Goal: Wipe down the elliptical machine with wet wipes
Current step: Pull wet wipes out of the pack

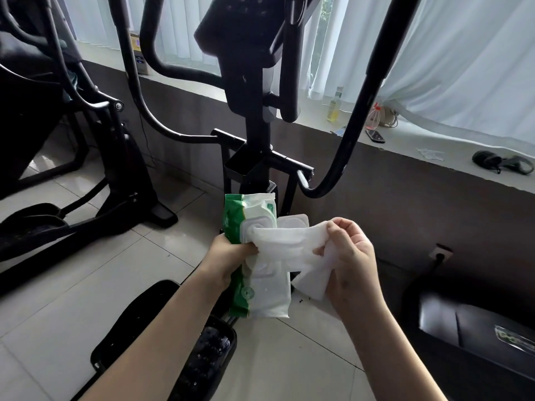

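Recorded black studded plastic foot pedal point(139, 316) nearest, beneath the forearms, over pale glossy floor tiles point(72, 285). Found left hand point(231, 253) curled firmly round the left edge of a green-and-white soft plastic wet-wipe pack point(260, 287), held in the air, long side up, in front of the machine's base. Found right hand point(350, 261) pinching a white damp wipe sheet point(286, 244) between thumb and curled fingers, with the sheet drawn sideways from the pack's opening and its far end not yet free. Noted white rigid flip lid point(292, 221) swung open to the right of that opening.

Judged step in hand as drawing one sheet clear. Recommended:
- bracing the pack close beside the opening with the left thumb;
- pulling steadily sideways rather than jerking, to avoid tearing or dragging out a second sheet;
- pressing the lid closed afterwards, to keep the remaining sheets moist.

Located black steel elliptical machine point(249, 82) directly beyond the hands, centre column and curved handlebars rising toward the window, with no wipe touching it yet. Logged, farthest off, grey window ledge point(411, 146) carrying a small clear bottle of yellow liquid point(335, 104) and sundry small items.
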